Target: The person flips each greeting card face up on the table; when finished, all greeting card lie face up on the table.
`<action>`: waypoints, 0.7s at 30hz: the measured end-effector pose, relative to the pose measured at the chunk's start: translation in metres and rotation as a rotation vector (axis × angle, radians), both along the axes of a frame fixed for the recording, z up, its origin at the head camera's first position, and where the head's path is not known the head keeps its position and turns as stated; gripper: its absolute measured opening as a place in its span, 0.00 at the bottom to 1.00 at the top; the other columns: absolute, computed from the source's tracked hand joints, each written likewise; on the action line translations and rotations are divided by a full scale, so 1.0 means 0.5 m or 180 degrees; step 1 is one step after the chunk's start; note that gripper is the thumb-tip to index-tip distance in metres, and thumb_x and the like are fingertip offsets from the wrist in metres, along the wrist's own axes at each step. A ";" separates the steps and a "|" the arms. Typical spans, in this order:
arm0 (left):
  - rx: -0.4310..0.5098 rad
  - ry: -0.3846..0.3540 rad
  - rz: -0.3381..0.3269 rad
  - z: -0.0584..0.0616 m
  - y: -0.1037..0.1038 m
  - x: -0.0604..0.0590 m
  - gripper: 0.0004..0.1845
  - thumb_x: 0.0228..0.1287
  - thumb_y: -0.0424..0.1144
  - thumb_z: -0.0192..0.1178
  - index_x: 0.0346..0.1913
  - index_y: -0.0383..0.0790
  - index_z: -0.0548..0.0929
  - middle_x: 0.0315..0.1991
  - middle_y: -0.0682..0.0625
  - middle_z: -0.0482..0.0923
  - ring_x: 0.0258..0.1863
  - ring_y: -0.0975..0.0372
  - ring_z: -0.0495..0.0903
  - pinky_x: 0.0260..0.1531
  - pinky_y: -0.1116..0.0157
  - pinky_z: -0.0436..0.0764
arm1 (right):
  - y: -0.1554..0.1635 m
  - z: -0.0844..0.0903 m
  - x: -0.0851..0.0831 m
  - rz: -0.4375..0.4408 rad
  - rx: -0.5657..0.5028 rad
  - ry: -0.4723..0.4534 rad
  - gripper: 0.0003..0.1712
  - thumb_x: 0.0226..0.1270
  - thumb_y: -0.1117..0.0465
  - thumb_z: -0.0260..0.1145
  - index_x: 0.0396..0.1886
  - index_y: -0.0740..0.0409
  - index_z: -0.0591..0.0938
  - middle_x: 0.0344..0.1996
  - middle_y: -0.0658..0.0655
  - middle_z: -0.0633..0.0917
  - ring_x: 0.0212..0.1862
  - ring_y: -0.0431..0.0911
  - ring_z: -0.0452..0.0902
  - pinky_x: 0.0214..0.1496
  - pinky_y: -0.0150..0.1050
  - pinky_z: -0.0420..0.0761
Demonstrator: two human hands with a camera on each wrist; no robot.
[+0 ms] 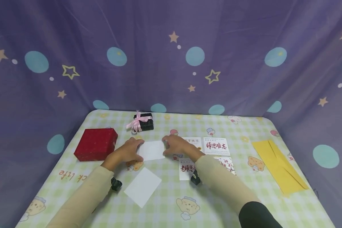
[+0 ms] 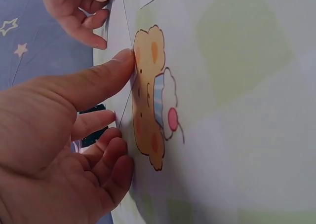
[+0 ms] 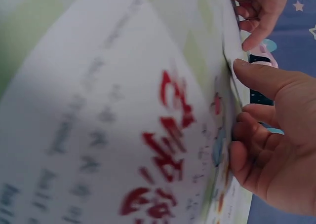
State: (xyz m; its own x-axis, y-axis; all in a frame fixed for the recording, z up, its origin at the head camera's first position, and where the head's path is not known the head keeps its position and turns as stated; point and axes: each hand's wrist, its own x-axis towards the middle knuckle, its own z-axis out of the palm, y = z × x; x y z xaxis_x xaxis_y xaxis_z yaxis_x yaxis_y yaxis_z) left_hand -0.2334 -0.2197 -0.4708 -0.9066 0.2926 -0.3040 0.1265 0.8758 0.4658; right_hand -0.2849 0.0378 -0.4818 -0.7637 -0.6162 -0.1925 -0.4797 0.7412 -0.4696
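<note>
White card (image 1: 152,150), blank on its upper face and rectangular, lies flat on the checked tablecloth (image 1: 216,202) near the middle of the table, between the two hands. Left hand (image 1: 130,150) touches the card's left edge: in the left wrist view the thumb (image 2: 101,76) lies against the thin edge of the card (image 2: 120,46) while the other fingers are loosely curled beside it, closed on nothing. Right hand (image 1: 176,145) meets the card's right edge in the same way, thumb (image 3: 261,78) at the edge and remaining fingers bent just beside it; whether either hand actually pinches the card cannot be told. A second white card (image 1: 142,186), also blank, lies tilted on the cloth nearer the person, apart from the first. To the right, partly under the right forearm, lie printed cards with red lettering (image 1: 216,146); the lettering appears large and blurred in the right wrist view (image 3: 163,155). A red box (image 1: 96,144) sits just left of the left hand, and a small black box tied with a pink ribbon (image 1: 142,122) stands behind the card toward the curtain. A yellow envelope (image 1: 279,166) lies well apart at the right side of the table. The cloth bears cartoon bear prints (image 2: 150,100).
</note>
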 end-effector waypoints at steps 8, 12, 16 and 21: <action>-0.0080 -0.0031 0.0098 0.003 0.008 -0.005 0.45 0.55 0.44 0.77 0.74 0.41 0.67 0.62 0.37 0.69 0.56 0.51 0.70 0.64 0.44 0.74 | 0.001 -0.008 0.002 -0.0089 -0.0035 0.0146 0.44 0.56 0.49 0.79 0.70 0.54 0.73 0.37 0.50 0.85 0.39 0.42 0.79 0.50 0.40 0.81; -0.0079 -0.0035 0.0106 0.002 0.010 -0.015 0.43 0.54 0.43 0.78 0.72 0.42 0.69 0.61 0.36 0.68 0.57 0.50 0.72 0.64 0.44 0.74 | 0.004 -0.006 0.001 -0.0132 -0.0073 0.0122 0.43 0.55 0.50 0.80 0.70 0.54 0.74 0.40 0.51 0.85 0.41 0.43 0.79 0.52 0.41 0.81; -0.0162 -0.0088 0.0130 0.000 0.015 -0.029 0.43 0.50 0.44 0.81 0.69 0.41 0.70 0.62 0.34 0.66 0.57 0.48 0.73 0.64 0.44 0.74 | 0.003 -0.006 0.003 -0.0204 -0.0110 0.0044 0.43 0.55 0.51 0.80 0.69 0.53 0.74 0.40 0.51 0.85 0.40 0.43 0.78 0.51 0.41 0.80; -0.0301 -0.0178 0.0155 0.006 0.022 -0.035 0.44 0.49 0.45 0.82 0.67 0.41 0.69 0.61 0.34 0.66 0.56 0.48 0.73 0.64 0.44 0.75 | -0.002 -0.013 0.005 -0.0264 -0.0127 0.0006 0.42 0.55 0.51 0.80 0.69 0.52 0.74 0.42 0.51 0.83 0.42 0.42 0.78 0.52 0.40 0.79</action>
